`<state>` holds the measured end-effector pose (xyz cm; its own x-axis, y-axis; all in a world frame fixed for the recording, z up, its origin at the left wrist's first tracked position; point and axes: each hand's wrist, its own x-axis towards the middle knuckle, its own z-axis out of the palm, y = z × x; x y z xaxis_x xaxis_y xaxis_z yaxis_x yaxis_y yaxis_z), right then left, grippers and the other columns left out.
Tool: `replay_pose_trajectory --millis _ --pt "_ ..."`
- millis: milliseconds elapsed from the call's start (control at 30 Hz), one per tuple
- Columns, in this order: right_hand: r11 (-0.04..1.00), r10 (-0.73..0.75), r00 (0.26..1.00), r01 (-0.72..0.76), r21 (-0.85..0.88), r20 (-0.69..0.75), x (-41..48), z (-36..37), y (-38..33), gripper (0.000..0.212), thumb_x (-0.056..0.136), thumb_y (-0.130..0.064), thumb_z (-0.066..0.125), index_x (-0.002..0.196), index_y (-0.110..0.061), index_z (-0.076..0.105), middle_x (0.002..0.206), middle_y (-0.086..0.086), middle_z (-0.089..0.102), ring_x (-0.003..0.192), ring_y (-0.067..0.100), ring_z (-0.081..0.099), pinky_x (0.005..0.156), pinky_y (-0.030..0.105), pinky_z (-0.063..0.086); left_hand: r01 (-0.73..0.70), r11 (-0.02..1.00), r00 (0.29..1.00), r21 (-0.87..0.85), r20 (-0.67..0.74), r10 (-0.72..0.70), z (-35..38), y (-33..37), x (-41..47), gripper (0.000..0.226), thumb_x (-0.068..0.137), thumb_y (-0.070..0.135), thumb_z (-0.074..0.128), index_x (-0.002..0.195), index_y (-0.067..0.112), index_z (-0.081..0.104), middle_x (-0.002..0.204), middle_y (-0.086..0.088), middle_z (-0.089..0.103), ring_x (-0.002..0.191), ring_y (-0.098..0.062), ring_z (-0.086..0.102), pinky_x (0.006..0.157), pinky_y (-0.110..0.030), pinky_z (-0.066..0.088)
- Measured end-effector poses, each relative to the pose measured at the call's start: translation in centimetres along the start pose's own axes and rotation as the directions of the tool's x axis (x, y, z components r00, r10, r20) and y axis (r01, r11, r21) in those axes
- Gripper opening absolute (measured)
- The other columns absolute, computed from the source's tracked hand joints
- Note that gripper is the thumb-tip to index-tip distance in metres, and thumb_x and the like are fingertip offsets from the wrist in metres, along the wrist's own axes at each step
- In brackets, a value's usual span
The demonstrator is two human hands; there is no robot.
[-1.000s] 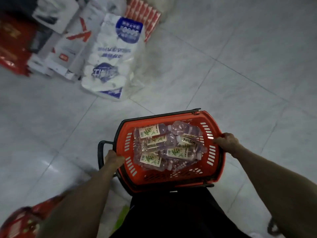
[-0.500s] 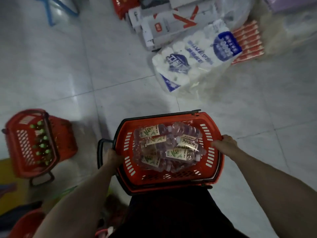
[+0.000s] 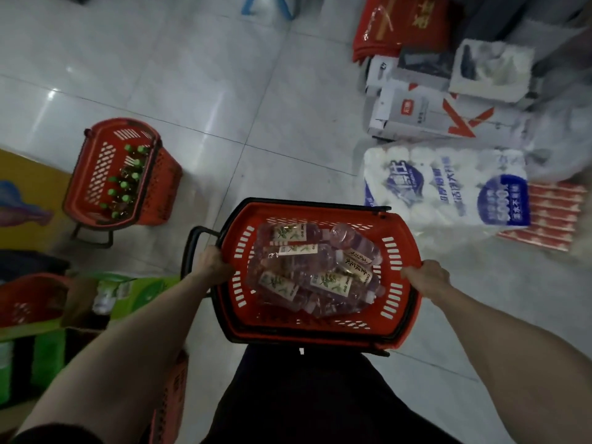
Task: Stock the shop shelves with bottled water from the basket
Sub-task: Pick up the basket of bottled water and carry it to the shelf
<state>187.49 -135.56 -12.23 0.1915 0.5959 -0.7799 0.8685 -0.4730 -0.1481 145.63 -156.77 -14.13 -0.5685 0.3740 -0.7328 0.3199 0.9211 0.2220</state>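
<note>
1. My left hand (image 3: pixel 213 265) is clenched on the left rim of the red basket (image 3: pixel 304 211) and my right hand (image 3: pixel 427 277) is clamped on the right rim. Gripping opposite sides shares the weight and holds the load level in front of my waist.
2. I hold it by the rim and not by the black handle (image 3: pixel 192 245), which juts out past my left hand. That seems the steadier choice for a heavy load.
3. The water bottles (image 3: pixel 307 270) lie on their sides, piled across one another inside the basket. None has been taken out, so by my reckoning the stocking has not begun.
4. The picture is dim, so I cannot tell how far my fingers wrap under the rim.
5. No shelf shows here, only the tiled floor (image 3: pixel 192 75), so I judge this to be the carrying step.
6. A second basket (image 3: pixel 166 174) of green-capped bottles stands on the floor to my left, well apart from mine. A pack of paper rolls (image 3: pixel 445 187) and some boxes (image 3: pixel 416 113) lie to my right, leaving a lane between.
</note>
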Motion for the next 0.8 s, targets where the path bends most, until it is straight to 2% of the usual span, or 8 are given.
replay_pose_trajectory --millis 100,267,400,467,567,700,767,800 --pt "0.999 -0.027 0.999 0.026 -0.047 -0.021 1.0 -0.6 -3.7 0.029 0.076 -0.024 0.073 0.100 -0.009 0.072 0.097 0.013 0.073 0.080 0.030 0.066 0.070 0.031 0.051 0.022 0.999 1.000 -0.023 -0.017 -0.022 -1.9 0.9 1.8 0.029 0.076 0.012 0.084 0.099 -0.001 0.071 0.095 -0.019 0.074 0.088 -0.035 0.073 0.079 -0.049 0.064" --pt "0.994 -0.076 0.993 0.069 -0.083 -0.092 3.6 -0.5 -11.7 0.035 0.076 -0.022 0.073 0.109 -0.009 0.073 0.110 0.018 0.073 0.096 0.036 0.069 0.083 0.036 0.058 0.066 0.996 0.998 -0.062 -0.004 -0.066 -5.1 1.9 5.9 0.031 0.077 0.012 0.085 0.102 -0.002 0.073 0.099 -0.019 0.075 0.091 -0.034 0.073 0.080 -0.046 0.062" --pt "0.990 -0.055 0.992 0.040 -0.132 -0.114 6.2 -0.1 -18.4 0.034 0.085 -0.015 0.070 0.116 -0.003 0.069 0.120 0.024 0.068 0.093 0.035 0.062 0.075 0.031 0.049 0.117 0.989 0.992 -0.086 0.048 -0.114 -8.2 3.8 10.5 0.030 0.080 0.014 0.085 0.104 0.004 0.069 0.097 -0.012 0.070 0.085 -0.027 0.067 0.077 -0.038 0.058" --pt "0.989 -0.041 0.991 0.023 -0.144 -0.124 7.2 0.2 -21.5 0.033 0.087 -0.014 0.070 0.117 -0.002 0.069 0.121 0.025 0.068 0.097 0.038 0.064 0.075 0.031 0.047 0.100 0.994 0.994 -0.049 0.045 -0.098 -10.5 5.2 13.1 0.030 0.083 0.017 0.085 0.104 0.005 0.067 0.095 -0.011 0.066 0.083 -0.026 0.064 0.073 -0.036 0.054" --pt "0.987 0.005 0.994 -0.021 -0.158 -0.106 7.5 0.2 -26.5 0.029 0.088 -0.016 0.072 0.114 -0.003 0.070 0.117 0.023 0.071 0.089 0.034 0.060 0.076 0.033 0.049 0.102 0.995 0.993 0.005 0.052 -0.102 -16.0 8.1 17.8 0.031 0.085 0.022 0.083 0.104 0.004 0.067 0.096 -0.011 0.066 0.083 -0.025 0.064 0.071 -0.035 0.053" --pt "0.986 -0.034 0.998 0.024 -0.165 -0.059 7.6 -0.7 -30.9 0.031 0.084 -0.017 0.078 0.112 -0.005 0.073 0.113 0.019 0.073 0.101 0.036 0.068 0.084 0.035 0.055 0.075 0.995 0.995 0.071 0.063 -0.080 -20.7 10.6 21.4 0.043 0.086 0.026 0.083 0.117 0.001 0.067 0.112 -0.015 0.071 0.095 -0.029 0.068 0.076 -0.033 0.055" --pt "0.986 -0.030 0.999 0.023 -0.164 -0.044 7.8 -1.5 -33.8 0.034 0.082 -0.015 0.080 0.114 -0.006 0.072 0.111 0.017 0.074 0.098 0.034 0.070 0.084 0.035 0.058 0.070 0.990 0.996 0.119 0.050 -0.077 -23.5 12.6 23.5 0.043 0.089 0.024 0.080 0.121 -0.001 0.065 0.116 -0.018 0.068 0.103 -0.031 0.067 0.076 -0.030 0.050" --pt "0.988 -0.023 0.999 0.017 -0.153 -0.035 8.1 -1.9 -35.3 0.035 0.081 -0.015 0.081 0.114 -0.006 0.072 0.110 0.016 0.074 0.094 0.032 0.070 0.081 0.034 0.060 0.065 0.990 0.997 0.127 0.043 -0.071 -24.8 13.6 24.6 0.044 0.090 0.024 0.080 0.122 -0.001 0.064 0.114 -0.018 0.067 0.100 -0.030 0.066 0.076 -0.029 0.050"
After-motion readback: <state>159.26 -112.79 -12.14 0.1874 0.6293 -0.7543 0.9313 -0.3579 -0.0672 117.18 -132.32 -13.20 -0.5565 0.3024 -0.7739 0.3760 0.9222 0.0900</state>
